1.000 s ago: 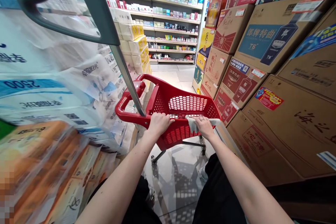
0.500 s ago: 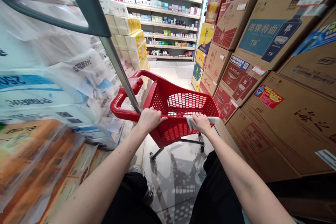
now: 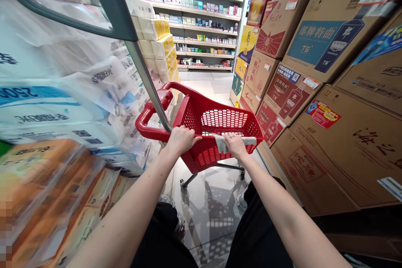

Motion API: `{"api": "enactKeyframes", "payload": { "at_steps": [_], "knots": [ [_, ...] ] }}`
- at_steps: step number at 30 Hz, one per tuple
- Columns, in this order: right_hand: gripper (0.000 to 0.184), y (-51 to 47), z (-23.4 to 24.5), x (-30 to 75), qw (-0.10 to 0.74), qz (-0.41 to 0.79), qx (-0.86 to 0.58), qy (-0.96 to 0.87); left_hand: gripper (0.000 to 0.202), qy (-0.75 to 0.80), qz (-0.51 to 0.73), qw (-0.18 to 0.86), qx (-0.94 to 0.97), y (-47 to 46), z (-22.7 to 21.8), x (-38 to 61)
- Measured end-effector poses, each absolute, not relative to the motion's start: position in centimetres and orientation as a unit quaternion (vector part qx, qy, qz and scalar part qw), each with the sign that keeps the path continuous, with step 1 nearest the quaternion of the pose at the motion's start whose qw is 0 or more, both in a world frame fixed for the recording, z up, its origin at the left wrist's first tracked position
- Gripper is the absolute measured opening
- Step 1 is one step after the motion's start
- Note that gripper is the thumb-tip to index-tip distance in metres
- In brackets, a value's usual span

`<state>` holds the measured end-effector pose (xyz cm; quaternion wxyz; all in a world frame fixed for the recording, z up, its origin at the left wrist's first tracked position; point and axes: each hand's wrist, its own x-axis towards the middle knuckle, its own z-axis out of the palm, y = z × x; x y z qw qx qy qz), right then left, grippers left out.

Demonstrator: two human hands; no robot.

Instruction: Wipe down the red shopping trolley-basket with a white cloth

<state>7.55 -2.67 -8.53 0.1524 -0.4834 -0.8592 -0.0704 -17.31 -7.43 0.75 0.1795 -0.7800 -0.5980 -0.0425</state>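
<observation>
A red plastic shopping cart (image 3: 188,113) with perforated basket walls stands in front of me, its near long side towards me. My left hand (image 3: 182,139) is closed over the near rim, close to the handle end. Further right on the same rim, my right hand (image 3: 234,143) presses a pale grey cloth (image 3: 249,140) with its fingers closed on it. The cloth drapes over the rim and hangs down a little on the outside. Nothing shows inside the visible part of the basket.
A grey metal pole (image 3: 147,79) with a dark plastic top crosses the view at left. Wrapped paper packs (image 3: 47,109) are stacked on the left. Cardboard cartons (image 3: 333,142) rise on the right. Shelves of boxed goods (image 3: 207,14) stand behind, past a tiled floor (image 3: 213,86).
My right hand has slid left along the cart's rim with the cloth, and more of the cloth lies to its right. My left hand keeps its place on the rim.
</observation>
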Motion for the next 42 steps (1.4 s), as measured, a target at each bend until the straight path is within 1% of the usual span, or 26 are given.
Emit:
{"api": "enactKeyframes", "payload": {
  "at_steps": [5,16,24,29,35,42],
  "knots": [
    [0.033,-2.1,-9.6,11.0,0.155,-0.093,-0.516,-0.837,0.062,-0.598,-0.05,0.18,-0.78,-7.2,0.5,-17.1],
    [0.03,-2.0,-9.1,10.6,0.164,-0.088,-0.529,-0.828,0.06,-0.596,-0.042,0.204,-0.775,-7.3,0.9,-16.8],
    [0.037,-2.5,-8.8,10.7,0.166,-0.092,-0.525,-0.83,0.06,-0.61,-0.044,0.187,-0.768,-7.6,1.1,-16.4],
    [0.037,-2.6,-8.5,10.4,0.16,-0.092,-0.531,-0.827,0.061,-0.606,-0.038,0.193,-0.771,-7.6,1.0,-16.5],
    [0.039,-3.0,-8.0,8.1,0.161,-0.072,-0.526,-0.832,0.059,-0.606,-0.034,0.188,-0.772,-7.3,0.8,-16.8],
    [0.04,-3.8,-7.3,2.6,0.198,-0.052,-0.491,-0.847,0.056,-0.606,-0.029,0.196,-0.771,-7.2,0.3,-16.7]
  ]
}}
